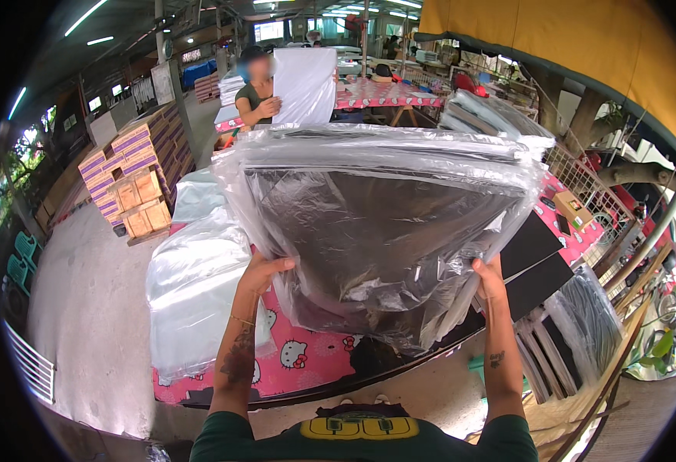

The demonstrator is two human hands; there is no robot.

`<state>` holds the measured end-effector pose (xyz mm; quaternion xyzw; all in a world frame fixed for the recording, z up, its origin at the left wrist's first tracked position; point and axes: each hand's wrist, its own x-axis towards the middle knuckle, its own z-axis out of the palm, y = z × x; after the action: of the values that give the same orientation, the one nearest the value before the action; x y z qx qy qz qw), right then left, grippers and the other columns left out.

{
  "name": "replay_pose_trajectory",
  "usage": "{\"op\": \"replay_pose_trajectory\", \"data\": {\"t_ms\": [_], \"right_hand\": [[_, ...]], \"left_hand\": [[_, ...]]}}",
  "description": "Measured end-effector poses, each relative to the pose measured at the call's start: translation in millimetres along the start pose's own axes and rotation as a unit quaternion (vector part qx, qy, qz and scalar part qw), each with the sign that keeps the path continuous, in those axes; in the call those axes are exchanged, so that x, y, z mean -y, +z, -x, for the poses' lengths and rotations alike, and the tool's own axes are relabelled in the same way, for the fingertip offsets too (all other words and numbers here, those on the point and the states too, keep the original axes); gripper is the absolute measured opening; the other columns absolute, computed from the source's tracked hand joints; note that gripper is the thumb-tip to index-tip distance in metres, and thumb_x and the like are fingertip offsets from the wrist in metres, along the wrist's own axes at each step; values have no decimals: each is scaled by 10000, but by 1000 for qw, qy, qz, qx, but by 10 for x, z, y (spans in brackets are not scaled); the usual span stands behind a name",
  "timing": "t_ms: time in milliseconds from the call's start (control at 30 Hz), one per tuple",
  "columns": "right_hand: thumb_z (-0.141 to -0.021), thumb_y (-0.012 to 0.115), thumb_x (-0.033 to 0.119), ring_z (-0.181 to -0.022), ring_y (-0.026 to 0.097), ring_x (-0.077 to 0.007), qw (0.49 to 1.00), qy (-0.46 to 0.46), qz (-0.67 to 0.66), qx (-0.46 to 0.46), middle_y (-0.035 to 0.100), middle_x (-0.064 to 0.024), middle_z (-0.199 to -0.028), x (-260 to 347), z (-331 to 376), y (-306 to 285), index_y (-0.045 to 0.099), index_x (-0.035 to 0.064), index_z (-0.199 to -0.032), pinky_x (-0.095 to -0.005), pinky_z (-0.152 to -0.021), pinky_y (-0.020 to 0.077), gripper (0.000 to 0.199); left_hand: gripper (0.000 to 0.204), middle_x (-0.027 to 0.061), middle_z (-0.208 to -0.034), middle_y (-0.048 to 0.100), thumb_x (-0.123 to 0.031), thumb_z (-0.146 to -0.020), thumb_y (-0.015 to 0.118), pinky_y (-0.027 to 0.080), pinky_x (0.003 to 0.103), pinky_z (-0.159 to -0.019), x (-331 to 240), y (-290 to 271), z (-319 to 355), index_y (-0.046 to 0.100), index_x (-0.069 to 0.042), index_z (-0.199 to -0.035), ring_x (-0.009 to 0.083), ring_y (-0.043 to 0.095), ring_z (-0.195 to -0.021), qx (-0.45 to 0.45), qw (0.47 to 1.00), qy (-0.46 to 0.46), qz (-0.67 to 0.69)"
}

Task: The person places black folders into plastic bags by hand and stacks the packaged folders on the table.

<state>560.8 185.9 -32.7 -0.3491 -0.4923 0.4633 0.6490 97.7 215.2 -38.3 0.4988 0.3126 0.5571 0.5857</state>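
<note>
Head view shows us holding up a stack of dark sheets in a clear plastic bag [384, 223], lifted above the table with the pink patterned cloth [307, 362]. Our left hand [265, 273] grips the bag's lower left edge, fingers curled round it with the thumb on the near face. Our right hand [489, 279] clamps the lower right edge the same way. The bag's top edge rises level with the far tables, and its loose plastic bottom hangs just above the cloth.

To our left on the table lies a heap of clear plastic bags [195, 289], close beside the left forearm. To our right lie flat black sheets [538, 258], their near edge just beyond the right hand, and more bagged dark sheets [584, 323] lean off the table's right side. The bare concrete floor [91, 308] on the left is open as far as the stacked cartons [134, 185]. Across the table another person [257, 88] holds up a white sheet [305, 85].
</note>
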Motion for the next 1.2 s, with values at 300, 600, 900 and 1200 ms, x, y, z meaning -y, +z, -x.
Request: {"op": "replay_pose_trajectory", "data": {"t_ms": [300,600,900,1200], "right_hand": [[-625,632,782,-1421,114,-326,950,-272,151,12,100,-169,-1541,999,-427,7,54,64,-1494,-490,-1135,116,1268],[-844,366,722,-1241,454,-371,682,-98,698,196,506,-244,-1298,2141,-1093,993,404,20,-1384,-439,-1039,331,886],[-818,349,770,-1247,456,-356,728,-150,643,184,506,-233,-1304,2011,-765,726,408,9,-1377,-418,-1045,335,946],[-829,282,778,-1347,287,-310,981,-96,-108,-126,308,-177,-1446,468,-563,209,240,34,-1448,-410,-1103,224,969]], "left_hand": [[524,115,-1067,632,-39,-714,728,476,336,-869,-99,151,-168,529,39,-1192,211,610,-968,-28,999,-12,-13],[570,81,-1008,631,2,-672,712,494,333,-821,118,-58,-289,511,14,-1205,209,613,-922,-27,999,-20,18],[745,123,-1259,529,-136,-696,747,414,396,-1006,52,-199,-201,396,-5,-1340,278,511,-1167,13,1000,6,-8],[576,73,-1109,583,-175,-738,739,447,334,-889,-540,615,-465,487,19,-1218,186,556,-1029,-54,987,129,-72]]}}
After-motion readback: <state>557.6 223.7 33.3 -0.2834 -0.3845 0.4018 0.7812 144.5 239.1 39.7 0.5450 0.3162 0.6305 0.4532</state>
